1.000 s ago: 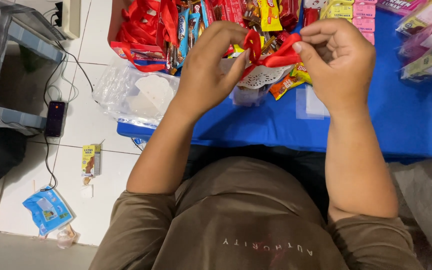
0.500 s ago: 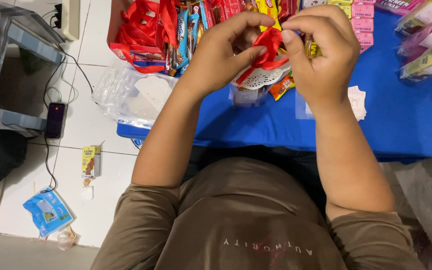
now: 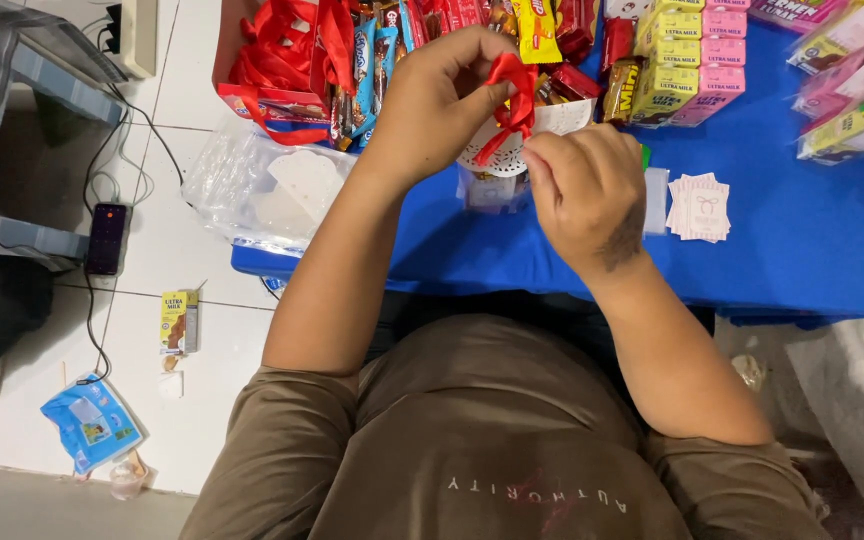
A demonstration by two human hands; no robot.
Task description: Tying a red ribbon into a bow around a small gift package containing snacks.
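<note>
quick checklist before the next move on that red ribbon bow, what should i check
1. Left hand pinches the red ribbon: ok.
2. Right hand is at the ribbon's lower end: ok.
3. Knot pulled tight: cannot tell, fingers hide it.
4. White lacy packet sits under the ribbon, on the blue table: ok.
5. Small white cards lie beside the right hand: ok.
6. Ribbon tails even: cannot tell.

Both forearms reach forward over the blue table [image 3: 792, 250], elbows bent and spread. The left hand [image 3: 442, 100] is raised above its far edge, fingers curled and pinched together. The right hand [image 3: 587, 195] sits nearer the body, knuckles up, fingertips pinched shut just beside the left.
</note>
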